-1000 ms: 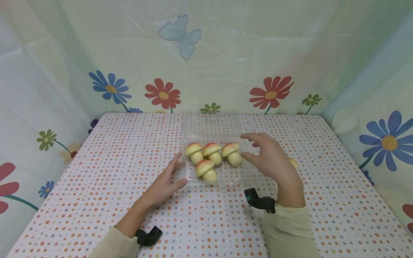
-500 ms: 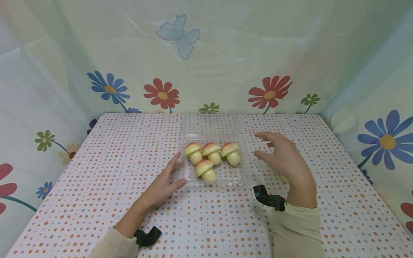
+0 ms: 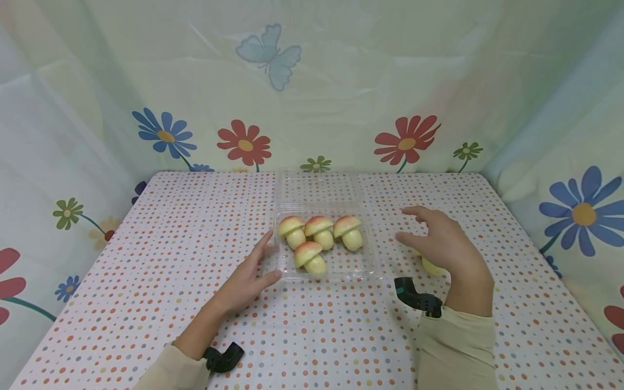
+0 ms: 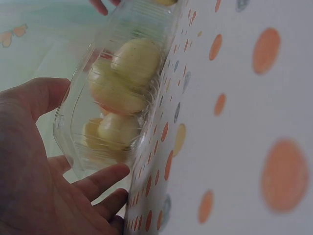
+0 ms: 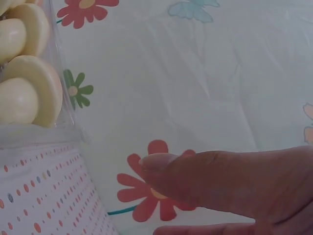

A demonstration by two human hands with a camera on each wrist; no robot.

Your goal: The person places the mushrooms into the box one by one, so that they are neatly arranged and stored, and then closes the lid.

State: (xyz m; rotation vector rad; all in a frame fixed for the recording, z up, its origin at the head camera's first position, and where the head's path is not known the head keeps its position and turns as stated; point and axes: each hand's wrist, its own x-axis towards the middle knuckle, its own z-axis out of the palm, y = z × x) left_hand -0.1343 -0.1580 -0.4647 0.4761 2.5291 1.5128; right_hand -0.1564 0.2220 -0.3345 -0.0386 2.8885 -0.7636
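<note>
A clear plastic clamshell box (image 3: 350, 266) sits mid-table, its lid (image 3: 319, 188) folded back. Several mushroom-shaped pieces with reddish tops and pale yellow stems lie in it: a row of 3, including the middle mushroom (image 3: 319, 232), and a front mushroom (image 3: 310, 258). My left hand (image 3: 244, 287) rests at the box's left side, thumb and fingers spread along its wall (image 4: 66, 129). To the right of the box, my right hand (image 3: 448, 244) hovers with its thumb (image 5: 210, 178) and fingers extended, holding nothing. Partly hidden beneath it is another yellowish piece (image 3: 431, 267).
A white cloth with coloured dots (image 3: 312, 336) covers the table. Behind it and at both sides hangs a flowered curtain (image 3: 331, 92). Each wrist carries a black camera mount, such as the right mount (image 3: 419, 300).
My right hand has moved away from the box to the right, near the loose yellowish piece. The left hand and the box stay where they were.
</note>
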